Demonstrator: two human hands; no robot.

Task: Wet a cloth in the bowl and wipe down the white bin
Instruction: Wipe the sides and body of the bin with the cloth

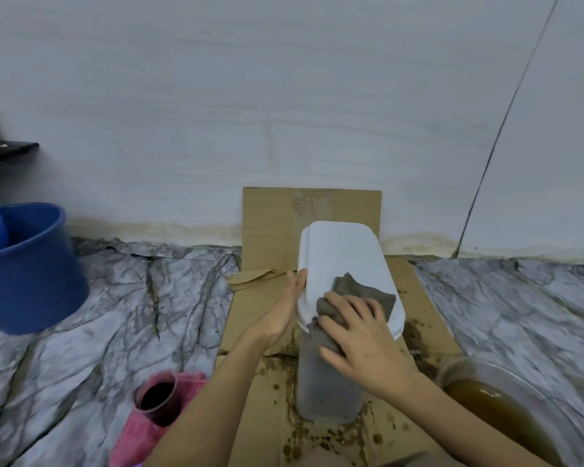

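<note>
Now the wet cloth (358, 298) is gripped by the right hand (361, 335) and pressed on the bin (344, 264) lid, steadied by the flat, open left hand (284, 308); sides are judged left unwiped.

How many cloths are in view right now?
2: a grey cloth under the right hand on the white bin's lid, and a pink cloth on the floor at lower left. Others may be hidden.

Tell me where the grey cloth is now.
In the head view, the grey cloth lies on the white bin lid, right of centre, under the right hand.
</note>
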